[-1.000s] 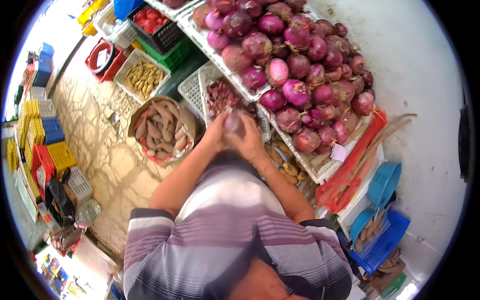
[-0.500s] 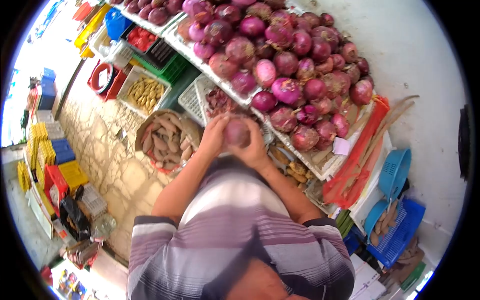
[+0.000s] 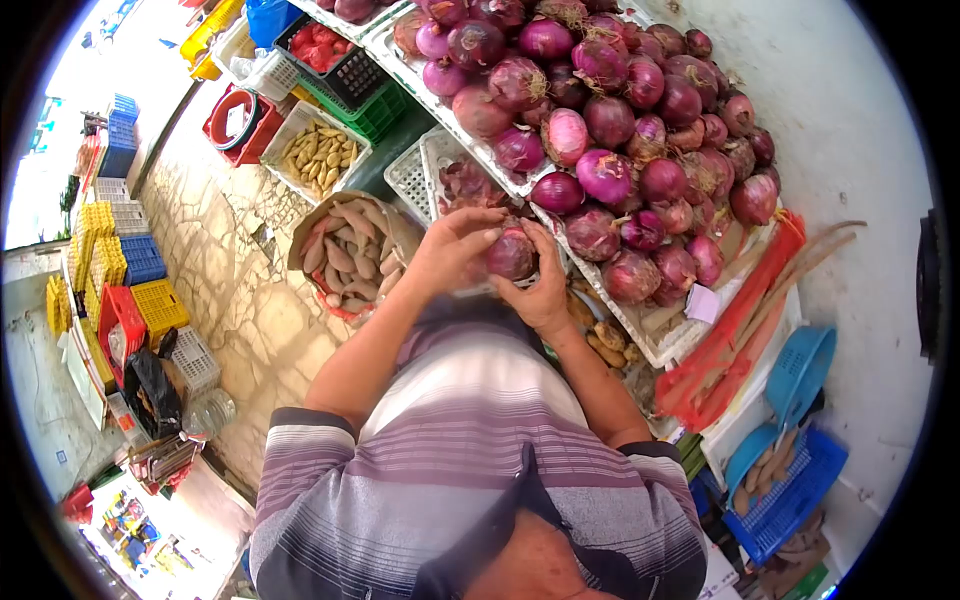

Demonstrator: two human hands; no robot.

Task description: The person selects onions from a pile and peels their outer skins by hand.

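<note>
My right hand is closed around a red onion, its fingers along the far side and its thumb beneath. At the onion's upper left, my left hand has its fingers and thumb drawn together in a pinch. Whether loose skin is between those fingertips cannot be made out. Just beyond my hands lies a white crate with dark red onion skins in it. To the right, many red onions are heaped on a white foam tray.
On the left stands a sack of sweet potatoes, with a crate of small yellowish tubers behind it. Red netting hangs by the tray's right end. Blue baskets are at lower right; stacked crates line the far left.
My left hand has come away from around the onion to its upper left side, and the onion now rests in my right hand. The camera view has shifted slightly.
</note>
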